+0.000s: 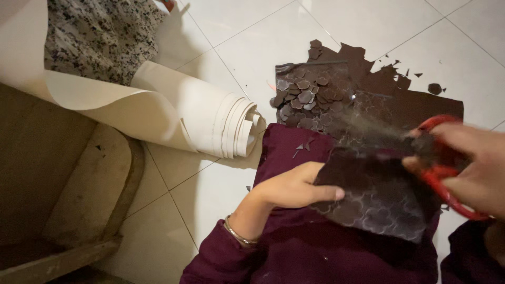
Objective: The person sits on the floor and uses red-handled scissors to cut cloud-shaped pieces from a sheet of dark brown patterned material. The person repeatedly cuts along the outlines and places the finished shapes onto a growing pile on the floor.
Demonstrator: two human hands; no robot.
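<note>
Left hand (pixel 294 189) grip: clenched on the near edge of a dark patterned sheet (pixel 376 202), thumb on top, fingers underneath, out of sight. Sheet sits over the lap, centre-right of view, tilted up toward 3 o'clock.

Right hand (pixel 476 168) grip: fingers through the red handles of a pair of scissors (pixel 444 171), closed around them. Blades are motion-blurred against the sheet's 2 o'clock edge; can't tell how far apart they are.

Surface: white tiled floor (pixel 252 47), grey grout lines. At 12 o'clock from the hands, one larger dark sheet (pixel 415 105) lies flat on the floor with a pile of small cut scale-shaped pieces (pixel 305 100) on its left end; too many and too overlapped to count. A few loose scraps (pixel 434 88) on the tiles beside it.

At 10 o'clock: one cream roll (pixel 231 123), partly unrolled. Speckled grey-white fabric (pixel 94 37) at 11 o'clock. Tan seat-like form (pixel 87 184) at 9 o'clock.

Count: two hands, one pair of scissors, two dark sheets, one roll. One bangle (pixel 238 235) on left wrist.
</note>
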